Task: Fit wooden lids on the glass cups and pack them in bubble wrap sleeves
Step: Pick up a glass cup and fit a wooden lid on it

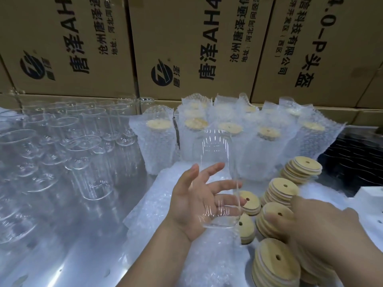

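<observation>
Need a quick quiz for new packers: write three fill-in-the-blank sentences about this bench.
1. The left hand holds a glass cup that has no ____ on it.
2. The right hand reaches to a stack of lids made of ____.
3. The lidded cups at the back stand in ____ wrap sleeves.
Missing: lid; wood; bubble.
</observation>
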